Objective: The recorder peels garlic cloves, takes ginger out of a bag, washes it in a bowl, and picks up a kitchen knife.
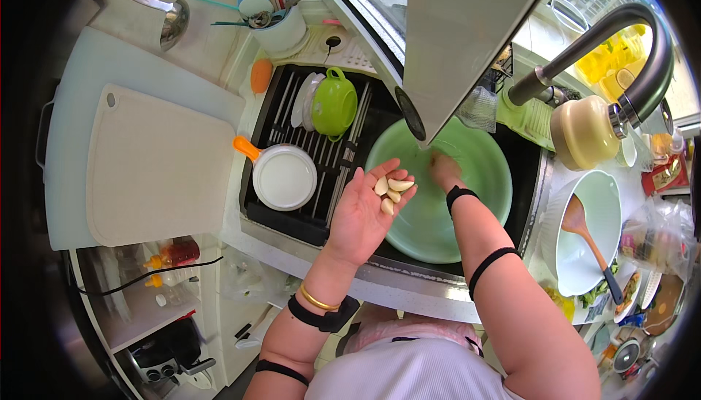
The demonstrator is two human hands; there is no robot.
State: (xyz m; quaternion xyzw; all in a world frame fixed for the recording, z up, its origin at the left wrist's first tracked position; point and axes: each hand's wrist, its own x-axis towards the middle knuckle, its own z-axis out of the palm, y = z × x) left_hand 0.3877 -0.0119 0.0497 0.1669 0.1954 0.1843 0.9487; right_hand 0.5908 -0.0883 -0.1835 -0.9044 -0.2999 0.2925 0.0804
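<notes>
My left hand (358,219) is turned palm up over the near left rim of a green basin (482,214). Several peeled garlic cloves (393,194) rest in its palm and on its fingers. Inside the basin, my right hand (446,170) reaches down towards the bottom. Its fingertips are blurred and partly hidden, so I cannot see whether they hold anything. The basin stands in a dark sink, and its inside looks wet.
Left of the basin, a drying rack (323,181) holds a green bowl (335,105) and a white pan with an orange handle (285,177). Cutting boards (164,170) lie further left. A faucet (591,44) arches at right, above a white bowl (580,257) with a wooden spatula (576,215).
</notes>
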